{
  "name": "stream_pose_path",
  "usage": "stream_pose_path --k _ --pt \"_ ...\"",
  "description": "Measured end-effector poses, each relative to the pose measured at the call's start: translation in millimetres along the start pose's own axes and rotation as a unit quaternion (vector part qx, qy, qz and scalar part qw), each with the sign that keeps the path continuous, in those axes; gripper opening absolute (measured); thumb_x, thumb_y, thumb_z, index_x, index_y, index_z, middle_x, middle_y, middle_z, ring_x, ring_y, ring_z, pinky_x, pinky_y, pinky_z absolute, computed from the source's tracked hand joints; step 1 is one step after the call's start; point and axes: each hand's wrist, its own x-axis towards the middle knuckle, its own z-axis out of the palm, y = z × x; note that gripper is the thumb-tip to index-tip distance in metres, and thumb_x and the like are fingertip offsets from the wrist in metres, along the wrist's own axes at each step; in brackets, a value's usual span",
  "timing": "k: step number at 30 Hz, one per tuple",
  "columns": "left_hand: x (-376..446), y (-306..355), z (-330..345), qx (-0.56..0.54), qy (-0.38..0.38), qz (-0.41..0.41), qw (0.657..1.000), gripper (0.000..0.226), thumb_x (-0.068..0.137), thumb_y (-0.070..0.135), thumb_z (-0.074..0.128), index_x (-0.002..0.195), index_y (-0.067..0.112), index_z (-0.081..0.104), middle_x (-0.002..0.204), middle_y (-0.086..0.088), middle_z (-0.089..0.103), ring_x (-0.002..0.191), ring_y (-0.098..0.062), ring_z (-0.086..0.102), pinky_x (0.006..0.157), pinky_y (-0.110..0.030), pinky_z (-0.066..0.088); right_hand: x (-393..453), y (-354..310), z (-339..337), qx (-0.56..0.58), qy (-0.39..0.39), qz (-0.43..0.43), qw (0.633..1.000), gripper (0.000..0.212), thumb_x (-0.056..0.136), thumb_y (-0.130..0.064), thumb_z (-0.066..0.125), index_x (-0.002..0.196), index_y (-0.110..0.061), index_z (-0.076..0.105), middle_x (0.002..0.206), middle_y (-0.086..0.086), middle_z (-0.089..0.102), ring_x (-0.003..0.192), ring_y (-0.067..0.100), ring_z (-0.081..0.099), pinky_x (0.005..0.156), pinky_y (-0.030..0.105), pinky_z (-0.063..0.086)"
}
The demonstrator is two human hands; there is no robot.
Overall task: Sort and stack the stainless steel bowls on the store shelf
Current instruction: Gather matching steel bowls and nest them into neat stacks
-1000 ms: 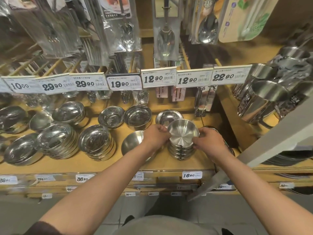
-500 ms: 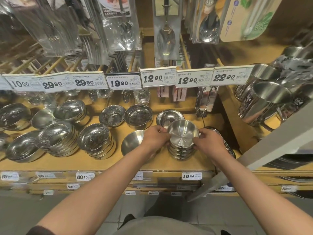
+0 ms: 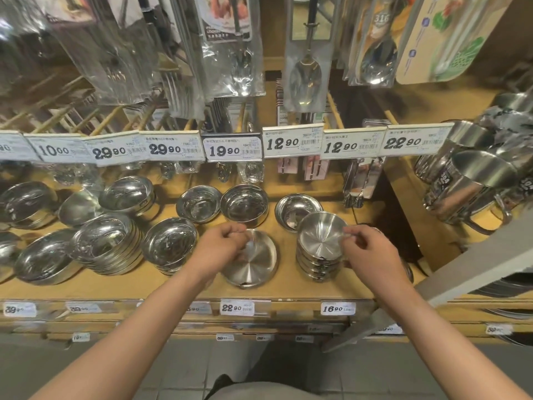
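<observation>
A stack of small steel bowls [image 3: 318,262] stands near the shelf's front edge, right of centre. Its top bowl [image 3: 320,236] sits tilted toward me. My right hand [image 3: 367,251] pinches that bowl's right rim with thumb and fingers. To the left, a wider shallow steel bowl [image 3: 256,262] leans toward me on the shelf. My left hand [image 3: 222,248] is at its upper left rim with the fingers curled over the edge.
More bowl stacks [image 3: 108,243] [image 3: 170,245] stand to the left, and single bowls [image 3: 245,204] [image 3: 295,212] sit behind. Steel mugs [image 3: 467,192] crowd the right side shelf. Price tags [image 3: 291,142] and hanging packed spoons [image 3: 305,79] overhang the wooden shelf [image 3: 173,287].
My left hand has left the small bowl stack and moved left to the wider bowl. My right hand stays at the top bowl's right rim.
</observation>
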Motion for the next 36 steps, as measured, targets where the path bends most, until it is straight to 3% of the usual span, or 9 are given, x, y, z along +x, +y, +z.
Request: stream_pose_path --k 6,10,13,16,22,26,29,33,36 --pt "-1.8 1.4 -60.7 -0.020 0.047 0.006 0.999 0.016 0.094 0.004 0.062 0.102 0.014 0.071 0.081 -0.001 0.071 0.062 -0.010 0.063 0.060 -0.023 0.057 -15.5 -25.8 65.0 0.015 -0.124 -0.017 0.992 0.023 0.098 -0.025 0.059 0.121 -0.031 0.059 0.091 -0.006 0.069 0.065 -0.003 0.067 0.052 0.012 0.051" --pt "-3.3 -3.1 -102.1 -0.022 0.041 0.002 0.999 0.018 0.094 0.006 0.062 0.106 0.012 0.074 0.082 -0.005 0.067 0.071 -0.018 0.058 0.070 -0.032 0.050 -11.8 -34.8 110.0 0.023 -0.132 0.018 0.991 0.021 0.098 -0.027 0.060 0.119 -0.028 0.064 0.107 -0.004 0.072 0.089 0.010 0.071 0.078 0.034 0.063" --pt "0.9 -7.6 -135.7 -0.011 0.064 -0.003 0.998 0.016 0.093 0.010 0.066 0.105 0.016 0.076 0.081 -0.003 0.074 0.069 -0.018 0.063 0.070 -0.032 0.054 -1.6 -38.8 136.5 0.001 -0.112 0.026 0.993 0.026 0.097 -0.030 0.059 0.123 -0.028 0.064 0.104 -0.016 0.068 0.090 0.013 0.070 0.083 0.037 0.059" --pt "10.9 -13.5 -166.9 -0.021 0.064 -0.018 0.998 0.018 0.095 0.009 0.064 0.110 0.014 0.073 0.094 -0.008 0.075 0.077 -0.020 0.064 0.079 -0.038 0.054 12.3 -41.3 158.9 -0.035 -0.071 0.030 0.996 0.023 0.099 -0.028 0.057 0.121 -0.027 0.065 0.091 -0.022 0.063 0.075 0.005 0.066 0.062 0.022 0.049" --pt "42.8 -19.7 -214.0 -0.015 0.072 -0.014 0.997 0.016 0.092 0.011 0.067 0.106 0.016 0.073 0.073 -0.003 0.073 0.058 -0.014 0.062 0.055 -0.025 0.052 42.5 -48.4 179.9 -0.069 0.018 0.068 0.995 0.022 0.097 -0.017 0.058 0.115 -0.009 0.066 0.103 0.011 0.072 0.094 0.031 0.065 0.083 0.039 0.050" --pt "76.9 -13.9 -213.1 -0.004 0.047 -0.018 0.999 0.011 0.094 0.011 0.065 0.102 0.012 0.073 0.074 -0.005 0.071 0.071 -0.021 0.064 0.077 -0.039 0.058 53.8 -53.6 182.2 -0.085 0.031 0.084 0.992 0.030 0.096 -0.018 0.058 0.121 -0.003 0.063 0.112 0.016 0.070 0.103 0.035 0.064 0.090 0.044 0.050" --pt "106.1 -3.5 -201.9 0.032 0.019 -0.029 0.999 0.012 0.096 0.008 0.062 0.087 0.011 0.070 0.071 -0.002 0.067 0.071 -0.018 0.061 0.075 -0.037 0.055 57.4 -55.3 182.1 -0.081 0.032 0.092 0.992 0.041 0.097 -0.020 0.057 0.136 -0.005 0.057 0.125 0.016 0.067 0.115 0.035 0.062 0.100 0.047 0.048" --pt "143.6 -3.6 -187.5 0.088 0.006 -0.054 0.995 0.015 0.094 0.001 0.059 0.081 0.007 0.064 0.073 -0.009 0.060 0.067 -0.020 0.050 0.074 -0.040 0.044 57.0 -50.2 184.0 -0.068 0.021 0.090 0.993 0.041 0.099 -0.019 0.057 0.138 -0.010 0.056 0.123 0.013 0.068 0.104 0.028 0.062 0.088 0.035 0.045" --pt "167.1 -16.8 -180.6 0.145 0.031 -0.070 0.987 0.004 0.095 0.005 0.063 0.095 0.005 0.067 0.088 -0.016 0.068 0.075 -0.028 0.061 0.078 -0.043 0.053 57.2 -48.9 187.4 -0.065 0.016 0.088 0.994 0.037 0.099 -0.021 0.057 0.135 -0.013 0.058 0.120 0.010 0.069 0.095 0.023 0.061 0.083 0.032 0.042"
